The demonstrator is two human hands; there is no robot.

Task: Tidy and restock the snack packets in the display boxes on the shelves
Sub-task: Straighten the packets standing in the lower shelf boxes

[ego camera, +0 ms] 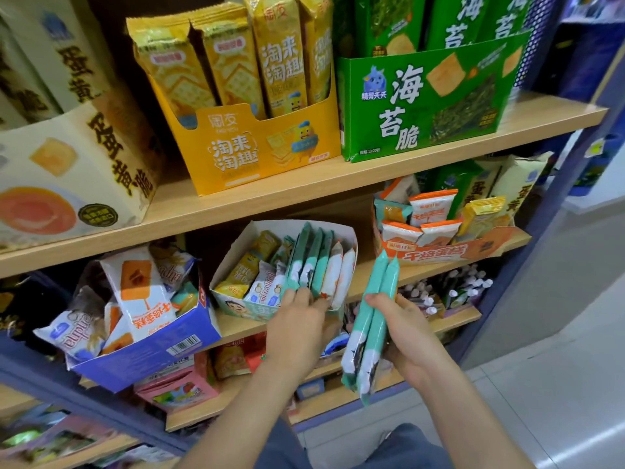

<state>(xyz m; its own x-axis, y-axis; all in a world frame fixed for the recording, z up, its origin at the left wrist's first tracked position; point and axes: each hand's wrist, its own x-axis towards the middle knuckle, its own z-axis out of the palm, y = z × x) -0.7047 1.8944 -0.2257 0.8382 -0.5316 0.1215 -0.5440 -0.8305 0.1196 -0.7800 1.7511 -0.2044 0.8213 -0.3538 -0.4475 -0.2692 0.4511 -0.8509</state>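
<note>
Two teal packets point(368, 333) clamped mid-length in right grip point(402, 328), just off middle shelf point(236, 328). Light, soft, crinkly film, probably slippery; take by flat sides, not sealed ends. Left grip point(299, 316) curls onto standing packets point(313, 262) in display box point(236, 242) on that shelf. Left fingertips hidden, packet print too blurry, box back in shadow.

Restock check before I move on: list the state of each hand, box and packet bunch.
White box, tilted, partly filled.
Left hand, fingers on standing packets in white box.
Right hand, holds two teal packets.
Blue box, tilted, packets jumbled.
Yellow box, upright, packets standing.
</note>
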